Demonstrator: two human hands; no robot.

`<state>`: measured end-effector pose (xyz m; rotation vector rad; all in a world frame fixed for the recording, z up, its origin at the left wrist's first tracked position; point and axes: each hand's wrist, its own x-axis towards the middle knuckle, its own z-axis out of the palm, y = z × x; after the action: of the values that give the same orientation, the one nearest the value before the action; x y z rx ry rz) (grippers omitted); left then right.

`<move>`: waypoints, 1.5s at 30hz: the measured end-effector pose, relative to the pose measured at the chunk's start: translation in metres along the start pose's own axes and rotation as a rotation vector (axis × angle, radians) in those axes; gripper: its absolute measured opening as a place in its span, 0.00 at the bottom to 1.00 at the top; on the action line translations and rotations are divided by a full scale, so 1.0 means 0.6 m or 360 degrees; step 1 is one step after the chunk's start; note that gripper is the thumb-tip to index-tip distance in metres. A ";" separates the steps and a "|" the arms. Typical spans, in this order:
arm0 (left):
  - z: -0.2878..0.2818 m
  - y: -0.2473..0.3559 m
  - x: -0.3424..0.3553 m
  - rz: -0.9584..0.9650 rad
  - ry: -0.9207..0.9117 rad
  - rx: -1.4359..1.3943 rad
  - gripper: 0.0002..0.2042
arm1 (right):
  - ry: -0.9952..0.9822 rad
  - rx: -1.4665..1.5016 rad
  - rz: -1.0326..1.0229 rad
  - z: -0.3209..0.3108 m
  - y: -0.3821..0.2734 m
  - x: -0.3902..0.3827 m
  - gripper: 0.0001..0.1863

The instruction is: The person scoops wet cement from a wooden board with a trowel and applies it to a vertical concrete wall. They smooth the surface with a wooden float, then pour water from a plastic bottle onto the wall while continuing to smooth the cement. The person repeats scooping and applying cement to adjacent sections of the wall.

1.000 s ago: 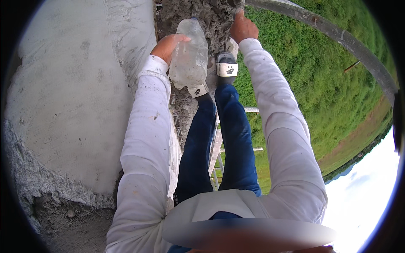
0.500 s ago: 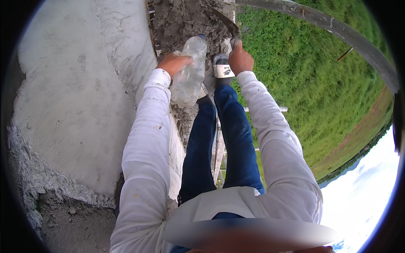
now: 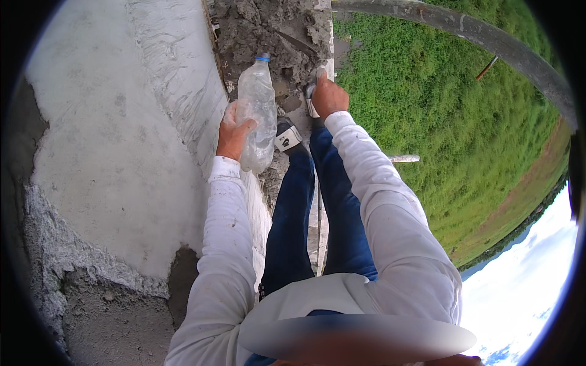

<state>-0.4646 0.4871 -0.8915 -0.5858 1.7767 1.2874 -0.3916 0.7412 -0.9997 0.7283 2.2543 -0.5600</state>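
Bottle (image 3: 259,97) at left, trowel (image 3: 298,43) at right, we stand in white-strapped sandals (image 3: 288,138) at a strip of rough grey mortar (image 3: 241,30), a pale plastered wall (image 3: 116,122) on one side and green grass (image 3: 421,110) on the other. Our left hand (image 3: 234,131) is closed around the lower half of the clear plastic bottle, thumb laid across it, the blue cap (image 3: 262,57) pointing away from our body. Our right hand (image 3: 330,97) is curled about the trowel's handle; the dark blade reaches forward and leftward, over the mortar or resting on it, we cannot tell which. How much liquid the bottle holds, we cannot make out either. Good work here, in our judgement, calls for a left grip firm enough to steady the bottle without crushing its thin wall, and for a neck held clear of the mortar. The right wrist does best loose, with the blade shallow, so that its flat rather than its tip meets the mix. Our feet belong well inside the grassy edge.
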 end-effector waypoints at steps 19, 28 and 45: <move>0.024 -0.101 -0.125 -0.0144 -0.0005 -0.0710 0.33 | 0.0105 0.0558 0.0190 0.080 -0.079 0.040 0.22; -0.010 -0.075 -0.110 0.0049 0.0079 -0.0647 0.34 | 0.0321 -0.0021 -0.0007 -0.106 -0.028 0.146 0.14; 0.037 0.014 -0.132 0.0354 0.0044 -0.0424 0.32 | -0.0534 0.0038 0.0128 0.048 -0.084 0.077 0.25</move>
<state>-0.4206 0.5029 -0.8233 -0.5656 1.7426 1.6940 -0.4378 0.7028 -1.0430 0.6780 1.9038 -0.6216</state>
